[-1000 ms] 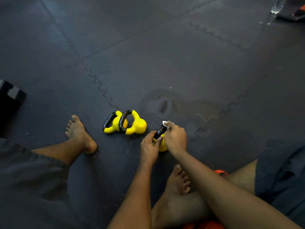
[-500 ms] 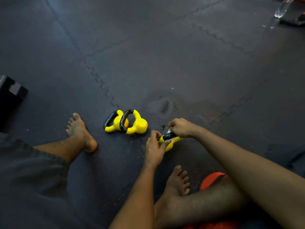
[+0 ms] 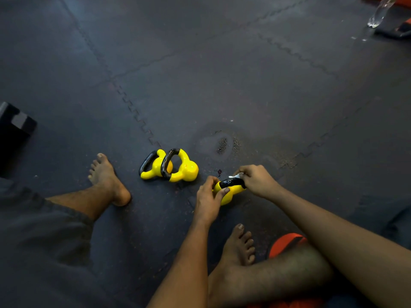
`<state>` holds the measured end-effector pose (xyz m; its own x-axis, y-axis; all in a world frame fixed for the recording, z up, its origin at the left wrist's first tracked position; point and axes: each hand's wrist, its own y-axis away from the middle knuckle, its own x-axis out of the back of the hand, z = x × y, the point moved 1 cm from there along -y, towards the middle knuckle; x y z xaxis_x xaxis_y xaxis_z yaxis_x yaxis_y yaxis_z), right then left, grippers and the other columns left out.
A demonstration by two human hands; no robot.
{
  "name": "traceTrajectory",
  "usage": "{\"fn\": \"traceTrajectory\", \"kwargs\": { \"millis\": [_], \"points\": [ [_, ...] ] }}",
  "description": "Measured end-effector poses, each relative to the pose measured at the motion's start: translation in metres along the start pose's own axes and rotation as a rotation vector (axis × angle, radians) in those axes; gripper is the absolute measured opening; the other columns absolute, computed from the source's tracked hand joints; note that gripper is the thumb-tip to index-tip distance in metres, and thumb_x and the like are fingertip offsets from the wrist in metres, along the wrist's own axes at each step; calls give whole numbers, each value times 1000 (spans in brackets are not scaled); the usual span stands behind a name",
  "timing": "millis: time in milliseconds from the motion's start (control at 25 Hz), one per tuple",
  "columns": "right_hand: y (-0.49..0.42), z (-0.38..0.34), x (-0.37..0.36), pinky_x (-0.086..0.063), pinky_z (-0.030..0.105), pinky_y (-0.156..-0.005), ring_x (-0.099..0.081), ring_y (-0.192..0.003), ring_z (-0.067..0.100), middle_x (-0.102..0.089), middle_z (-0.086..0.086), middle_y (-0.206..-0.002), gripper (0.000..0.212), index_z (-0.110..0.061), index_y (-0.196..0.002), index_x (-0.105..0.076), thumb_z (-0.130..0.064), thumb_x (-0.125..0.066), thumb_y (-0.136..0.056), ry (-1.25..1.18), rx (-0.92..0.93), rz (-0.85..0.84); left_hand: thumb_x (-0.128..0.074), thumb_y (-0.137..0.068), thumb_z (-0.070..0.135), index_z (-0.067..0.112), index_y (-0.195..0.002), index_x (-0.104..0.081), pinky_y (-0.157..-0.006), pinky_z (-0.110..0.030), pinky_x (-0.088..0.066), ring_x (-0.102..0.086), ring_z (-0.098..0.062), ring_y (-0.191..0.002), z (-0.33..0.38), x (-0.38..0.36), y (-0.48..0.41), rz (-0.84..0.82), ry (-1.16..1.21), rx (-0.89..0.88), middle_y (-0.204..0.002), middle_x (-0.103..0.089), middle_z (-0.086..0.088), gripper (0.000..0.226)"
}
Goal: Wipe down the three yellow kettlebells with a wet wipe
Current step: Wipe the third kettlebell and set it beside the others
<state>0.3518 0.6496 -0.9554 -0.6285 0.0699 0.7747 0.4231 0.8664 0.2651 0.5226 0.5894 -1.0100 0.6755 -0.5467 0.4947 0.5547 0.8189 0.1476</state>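
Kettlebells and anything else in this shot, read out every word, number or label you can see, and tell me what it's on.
No text can be read.
The held kettlebell in the left hand and the two floor kettlebells show only plain yellow and black.
The wipe in the right hand shows no print; the bottle, far off, shows nothing legible.

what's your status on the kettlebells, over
Left hand grips kettlebell. Right hand holds wet wipe on its handle. Other two kettlebells lie apart, nothing blocking.
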Motion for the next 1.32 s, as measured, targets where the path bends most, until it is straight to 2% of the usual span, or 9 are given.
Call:
{"fn": "traceTrajectory", "kwargs": {
  "millis": [120,320,480,560,640,720,800,1080,1320],
  "points": [
    [8,11,-8,-49,33,-78,-65,-98,30,-74,14,-101,26,-14,-105,-74,-12,-51,-94,-7,-73,91,-66,-90,32,25,-112,-60,-82,-37,-50,-58,-22,-98,1,-2,-4,-23,16,-28,-101,-64,-4,24],
    [18,-2,-25,-55,43,-79,-68,-96,28,-74,9,-104,30,-19,-116,-68,-18,-49,-93,-58,104,186,-64,-92,25,20,-120,-60,-86,-35,-46,-56,-21,-101,4,-2,-10,-43,-12,-45,-105,-64,-6,29],
    [17,13,-20,-54,42,-73,-67,-90,30,-73,11,-98,34,-22,-120,-67,-14,-47,-93,-22,-60,209,-66,-89,21,23,-121,-61,-84,-28,-42,-54,-20,-103,12,-10,-11,-67,-77,-57,-102,-58,-1,32],
    [20,10,-18,-54,42,-71,-66,-90,32,-72,12,-99,37,-22,-123,-65,-14,-45,-92,45,-66,222,-65,-90,22,26,-120,-61,-82,-27,-41,-54,-18,-104,15,-14,-12,-47,-104,-61,-102,-58,0,31],
    [27,0,-20,-54,39,-81,-64,-107,31,-69,9,-117,40,-21,-127,-61,-16,-45,-90,91,45,244,-64,-91,22,27,-123,-60,-82,-28,-42,-54,-19,-105,16,-16,-13,-32,-114,-46,-108,-61,-3,33],
    [35,-7,-28,-48,37,-99,-50,-132,24,-55,7,-141,44,-18,-132,-57,-15,-43,-90,116,141,228,-63,-91,22,27,-127,-59,-80,-26,-40,-55,-19,-105,17,-15,-17,-30,-134,-39,-111,-63,-5,36],
    [40,-9,-38,-41,36,-109,-35,-143,18,-44,5,-151,47,-16,-140,-50,-11,-43,-93,163,149,214,-63,-91,21,25,-128,-59,-79,-23,-37,-55,-20,-105,18,-14,-19,-31,-141,-37,-112,-64,-6,37],
    [23,-8,-37,-36,33,-113,-33,-144,15,-42,2,-152,48,-19,-144,-45,-13,-44,-97,173,84,245,-65,-90,19,25,-131,-58,-83,-23,-38,-55,-21,-106,21,-13,-16,-52,-135,-19,-112,-62,-10,42],
    [38,-9,-53,-30,30,-115,-24,-148,18,-31,7,-157,55,-13,-150,-33,-7,-44,-96,296,173,251,-62,-91,16,19,-131,-60,-88,-28,-41,-56,-29,-109,24,-12,-22,-60,-164,-14,-115,-66,-15,39]
  ]
}}
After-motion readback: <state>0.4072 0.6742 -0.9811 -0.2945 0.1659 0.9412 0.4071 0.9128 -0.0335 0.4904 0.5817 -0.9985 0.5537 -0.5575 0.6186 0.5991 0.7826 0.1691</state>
